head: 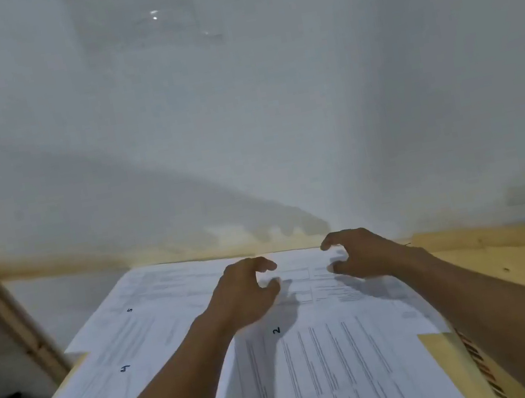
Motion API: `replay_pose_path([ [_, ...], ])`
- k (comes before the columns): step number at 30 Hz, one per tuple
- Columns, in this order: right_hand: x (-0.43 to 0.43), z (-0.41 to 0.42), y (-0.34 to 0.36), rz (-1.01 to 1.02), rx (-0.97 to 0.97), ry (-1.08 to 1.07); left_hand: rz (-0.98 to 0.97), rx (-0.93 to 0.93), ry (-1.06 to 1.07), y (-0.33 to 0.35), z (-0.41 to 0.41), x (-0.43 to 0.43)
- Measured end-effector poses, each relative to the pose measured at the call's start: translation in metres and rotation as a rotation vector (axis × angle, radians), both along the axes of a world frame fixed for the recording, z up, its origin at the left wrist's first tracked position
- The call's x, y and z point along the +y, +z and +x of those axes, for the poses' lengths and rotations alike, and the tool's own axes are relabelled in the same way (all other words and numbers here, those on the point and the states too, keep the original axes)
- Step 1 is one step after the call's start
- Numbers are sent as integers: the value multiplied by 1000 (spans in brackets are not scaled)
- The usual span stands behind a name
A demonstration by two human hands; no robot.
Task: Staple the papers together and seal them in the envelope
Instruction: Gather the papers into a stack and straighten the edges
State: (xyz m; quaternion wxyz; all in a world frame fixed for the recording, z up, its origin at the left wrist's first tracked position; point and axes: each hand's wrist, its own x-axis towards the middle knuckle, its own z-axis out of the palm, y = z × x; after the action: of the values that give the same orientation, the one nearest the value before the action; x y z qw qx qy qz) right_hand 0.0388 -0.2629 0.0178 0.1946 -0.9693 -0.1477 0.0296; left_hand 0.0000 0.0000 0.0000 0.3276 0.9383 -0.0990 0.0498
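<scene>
Printed papers (333,360) lie fanned across the wooden desk (508,265), numbered 2, 4, 5. A brown envelope (456,368) is partly under their right edge. Left hand (245,292) and right hand (357,252) hover over the far sheets, fingers (265,264) curled apart, pinching nothing.

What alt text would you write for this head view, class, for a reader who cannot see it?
Two bare hands, left and right, hover half-curled and empty over printed papers spread across a yellow desk against a white wall. Sheets carry handwritten numbers 2, 4 and 5. A brown envelope edge shows under the sheets at right.
</scene>
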Motion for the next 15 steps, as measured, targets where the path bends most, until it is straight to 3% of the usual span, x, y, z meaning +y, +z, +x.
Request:
replay_pose_path([
  [4, -4, 22, -16, -77, 58, -15, 5, 37, 50, -22, 5, -6],
  [10, -10, 28, -31, -156, -19, -15, -53, -129, 93, -51, 0, -7],
  [15, -6, 25, -27, -182, -50, -32, 7, -134, 73, -53, 0, -8],
])
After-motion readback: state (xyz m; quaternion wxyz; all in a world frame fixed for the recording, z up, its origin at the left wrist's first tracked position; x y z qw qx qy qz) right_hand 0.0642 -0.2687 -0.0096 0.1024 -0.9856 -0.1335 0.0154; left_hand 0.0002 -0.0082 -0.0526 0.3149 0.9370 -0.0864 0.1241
